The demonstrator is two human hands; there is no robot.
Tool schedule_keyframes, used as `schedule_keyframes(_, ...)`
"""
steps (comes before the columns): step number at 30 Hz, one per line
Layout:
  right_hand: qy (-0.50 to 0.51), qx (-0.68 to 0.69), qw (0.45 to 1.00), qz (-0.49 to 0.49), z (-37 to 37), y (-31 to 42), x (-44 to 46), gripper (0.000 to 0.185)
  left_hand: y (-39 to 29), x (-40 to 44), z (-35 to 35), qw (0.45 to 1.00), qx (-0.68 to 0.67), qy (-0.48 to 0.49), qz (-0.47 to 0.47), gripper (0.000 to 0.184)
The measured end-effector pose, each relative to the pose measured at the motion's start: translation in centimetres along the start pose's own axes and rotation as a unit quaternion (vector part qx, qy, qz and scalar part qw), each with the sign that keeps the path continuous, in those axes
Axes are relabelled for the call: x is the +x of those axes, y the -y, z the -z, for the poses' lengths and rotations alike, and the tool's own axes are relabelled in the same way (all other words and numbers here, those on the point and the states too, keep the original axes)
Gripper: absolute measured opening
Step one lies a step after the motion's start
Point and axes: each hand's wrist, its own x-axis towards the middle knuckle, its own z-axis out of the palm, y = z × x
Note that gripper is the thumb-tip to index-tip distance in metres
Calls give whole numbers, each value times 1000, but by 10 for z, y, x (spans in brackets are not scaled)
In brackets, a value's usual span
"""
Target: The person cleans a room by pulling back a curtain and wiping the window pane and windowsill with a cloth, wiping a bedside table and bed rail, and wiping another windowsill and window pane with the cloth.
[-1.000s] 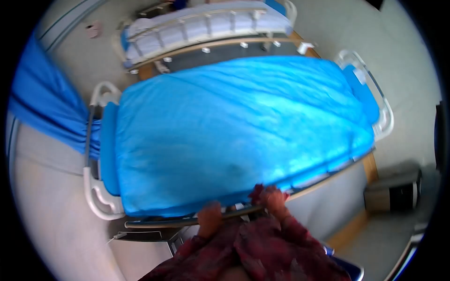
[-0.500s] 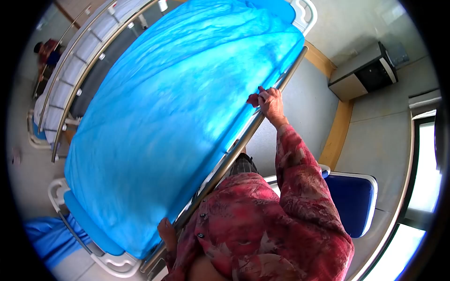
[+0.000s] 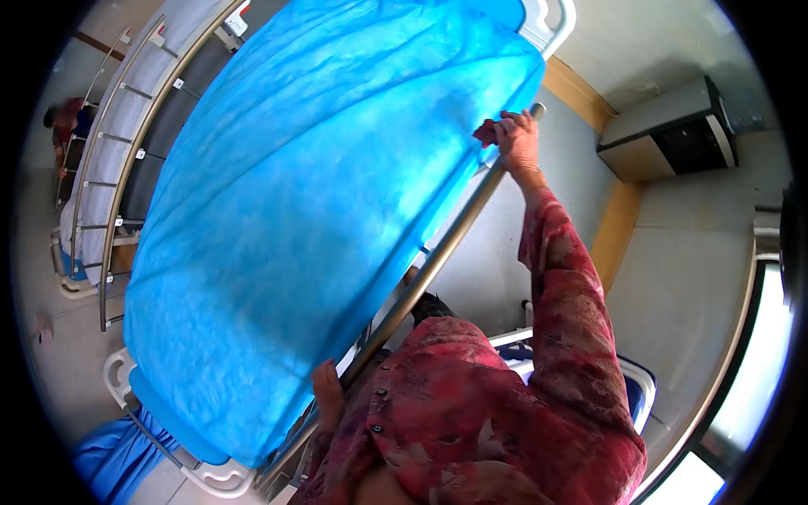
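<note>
My right hand (image 3: pixel 518 139) is closed on a small dark red cloth (image 3: pixel 486 133) at the far end of the bed's metal side rail (image 3: pixel 442 252). The cloth pokes out on the mattress side of the rail. My left hand (image 3: pixel 327 385) is low down beside the near part of the rail, next to the mattress edge. Its fingers look stretched out with nothing visible in them; the palm side is partly hidden. A bright blue, wrinkled sheet (image 3: pixel 328 202) covers the bed, which has white end boards (image 3: pixel 220 477).
Another railed bed with white bedding (image 3: pixel 143 93) stands to the left, and a person (image 3: pixel 66 126) is beyond it. A cabinet (image 3: pixel 665 130) is against the wall at upper right. A blue-padded chair (image 3: pixel 637 391) is behind me on the right. Blue fabric (image 3: pixel 122 446) hangs at lower left.
My right hand has slid with the cloth along the rail toward its far end. My left hand has shifted slightly up and to the right in view, and the camera view has moved.
</note>
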Motion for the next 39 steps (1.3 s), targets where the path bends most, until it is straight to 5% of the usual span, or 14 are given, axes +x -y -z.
schedule_keyframes(5, 1, 190, 981, -48, -3, -42, 24, 19, -9, -1, -17, 992, 90, -85, 12, 25)
schedule_keyframes(6, 35, 71, 996, 38, -35, -71, 21, 22, -4, -2, -18, 986, 137, -90, -14, 23)
schedule_keyframes(7, 53, 456, 874, -155, -77, -104, 13, 23, 1, -5, -24, 985, 132, -111, 12, 21)
schedule_keyframes(9, 47, 700, 626, -341, -75, -101, 21, 26, -4, -2, -25, 986, 119, -111, 40, 21)
schedule_keyframes(10, 23, 385, 894, -229, -78, -108, 14, 28, -13, -3, -21, 989, 113, -88, 41, 22)
schedule_keyframes(11, -26, -8, 996, -80, -78, -114, 9, 31, -26, -3, -17, 988, 92, -99, 75, 22)
schedule_keyframes(16, 41, -31, 995, -90, -41, -78, 21, 20, -34, 2, -19, 987, 77, -120, 68, 24)
schedule_keyframes(18, -113, -67, 991, -13, -58, -80, 12, 18, -36, 4, -19, 988, 99, -64, 96, 25)
schedule_keyframes(32, 80, 107, 991, -15, 6, 101, -110, 20, -26, 15, -40, 988, 75, -136, 14, 28)
schedule_keyframes(34, 11, 93, 994, 47, -5, 127, -147, 21, -38, 10, -38, 988, 78, -124, 40, 29)
schedule_keyframes(35, 117, 170, 979, -8, 6, 150, -158, 21, -37, 10, -40, 989, 72, -125, 38, 29)
schedule_keyframes(36, 66, 130, 985, 90, 48, 192, -160, 18, -34, 12, -40, 988, 74, -128, 37, 29)
schedule_keyframes(37, 161, 199, 964, 78, 54, 222, -191, 14, -32, 12, -43, 988, 77, -131, 33, 30)
schedule_keyframes(39, 122, 283, 939, 150, 68, 263, -219, 18, -25, 15, -45, 988, 86, -123, 27, 31)
